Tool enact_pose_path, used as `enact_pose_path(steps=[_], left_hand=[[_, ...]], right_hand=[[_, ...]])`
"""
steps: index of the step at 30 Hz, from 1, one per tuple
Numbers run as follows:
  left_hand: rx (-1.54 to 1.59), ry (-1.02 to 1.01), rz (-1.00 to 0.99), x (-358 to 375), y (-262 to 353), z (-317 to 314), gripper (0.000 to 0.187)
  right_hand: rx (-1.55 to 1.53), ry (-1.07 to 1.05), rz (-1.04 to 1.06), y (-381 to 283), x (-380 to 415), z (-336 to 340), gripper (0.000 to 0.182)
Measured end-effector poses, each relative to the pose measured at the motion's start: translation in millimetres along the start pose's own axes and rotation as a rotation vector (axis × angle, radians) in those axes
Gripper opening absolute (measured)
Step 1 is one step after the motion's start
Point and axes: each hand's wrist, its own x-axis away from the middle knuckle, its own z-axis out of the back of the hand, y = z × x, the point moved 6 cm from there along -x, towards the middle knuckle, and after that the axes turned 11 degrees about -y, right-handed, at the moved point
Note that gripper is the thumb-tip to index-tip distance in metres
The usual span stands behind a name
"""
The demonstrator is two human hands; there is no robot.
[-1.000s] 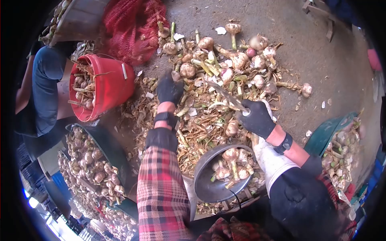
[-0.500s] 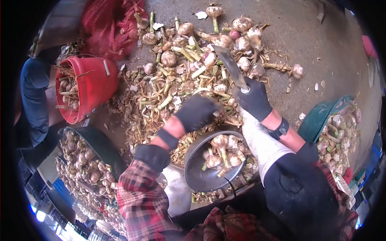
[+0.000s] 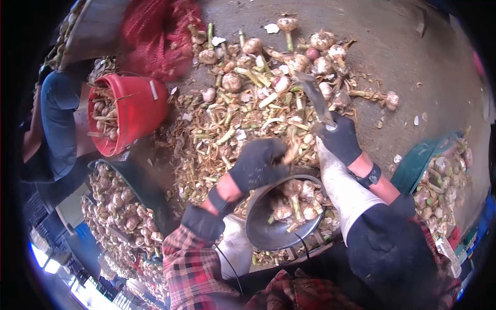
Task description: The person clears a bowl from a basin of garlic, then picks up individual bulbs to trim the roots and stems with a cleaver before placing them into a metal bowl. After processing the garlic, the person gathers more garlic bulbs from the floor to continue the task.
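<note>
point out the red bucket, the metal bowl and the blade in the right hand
red bucket point(image 3: 140, 107): head view, on its outer side wall
metal bowl point(image 3: 258, 227): head view, on its bare inner wall
blade point(image 3: 314, 96): head view, midway along its flat

Blurred left hand point(image 3: 260, 163), blurred knife point(image 3: 316, 98), red netting point(image 3: 157, 39) cut off above

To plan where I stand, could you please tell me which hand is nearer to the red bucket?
Left. The left hand is right of the red bucket, by the grey bowl; the right hand is farther right, gripping the knife.
</note>
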Motion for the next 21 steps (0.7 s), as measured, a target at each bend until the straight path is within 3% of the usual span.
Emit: enact_pose_path(steps=[2,3,4,6,8,10,12,14,17,18,21], left_hand=[[0.239,-0.403,-0.017,28.0,17.1,-0.5,0.031],[0.582,-0.474,-0.256,38.4,9.7,-4.3,0.044],[0.371,-0.458,-0.303,47.6,-9.3,-5.1,0.045],[0.191,-0.392,0.135,45.3,-30.9,26.4,0.040],[0.057,0.098,0.386,33.8,-62.9,74.1,0.039],[-0.470,0.502,0.167,20.4,-112.6,112.0,0.046],[-0.574,0.560,0.341,3.4,-152.9,129.0,0.047],[-0.534,0.452,0.510,-7.2,-190.9,132.7,0.036],[-0.493,0.499,0.618,-4.0,-188.2,137.0,0.032],[-0.460,0.479,0.633,1.1,-180.9,139.0,0.034],[-0.525,0.588,0.363,34.8,-99.3,153.4,0.038]], right_hand=[[-0.004,-0.025,0.014,1.6,0.7,-1.6,0.016],[-0.009,-0.044,0.020,-0.5,0.7,-2.0,0.017],[-0.010,-0.048,0.029,-1.6,0.5,-2.2,0.017],[0.014,-0.057,0.022,-2.9,0.1,-2.4,0.017],[0.030,-0.049,0.010,-6.1,2.5,-2.8,0.017],[0.042,-0.032,0.032,0.8,1.1,-5.0,0.018],[0.066,-0.051,0.022,4.5,0.5,-8.0,0.019],[0.069,-0.056,0.000,5.0,-0.1,-9.7,0.019],[0.012,-0.089,-0.017,2.3,-0.2,-10.8,0.019],[-0.008,-0.111,-0.030,-3.1,-0.7,-10.5,0.019],[0.022,-0.097,-0.019,5.9,-2.7,-13.4,0.018]])
